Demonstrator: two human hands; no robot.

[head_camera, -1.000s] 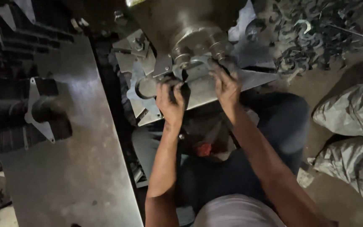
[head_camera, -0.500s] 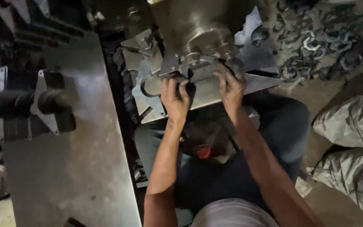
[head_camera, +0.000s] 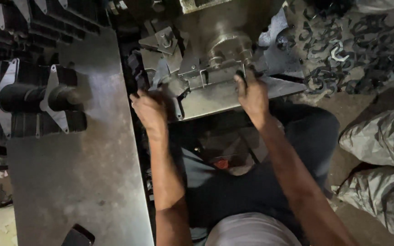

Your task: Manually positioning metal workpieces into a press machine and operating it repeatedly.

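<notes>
Hands (head_camera: 149, 109) (head_camera: 251, 93) flank metal die plate (head_camera: 215, 93), both touching it.

Left hand (head_camera: 149, 107) shifted out leftward, off the ring-shaped metal piece once in its grip, now at the left edge of the press bed (head_camera: 215, 98). Right hand (head_camera: 250, 93) unmoved. Flat blanks beside left grip gone.

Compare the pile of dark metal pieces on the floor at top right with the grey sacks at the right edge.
The pile of metal pieces is many small, dark, curved cut-outs scattered loosely; the sacks are two large, pale grey, crinkled bundles. The pieces lie beyond the machine, far from the person; the sacks sit beside the person's right arm side, nearer the camera. The pieces look rigid and flat, the sacks soft and bulging. Both rest on the same dusty floor.
</notes>
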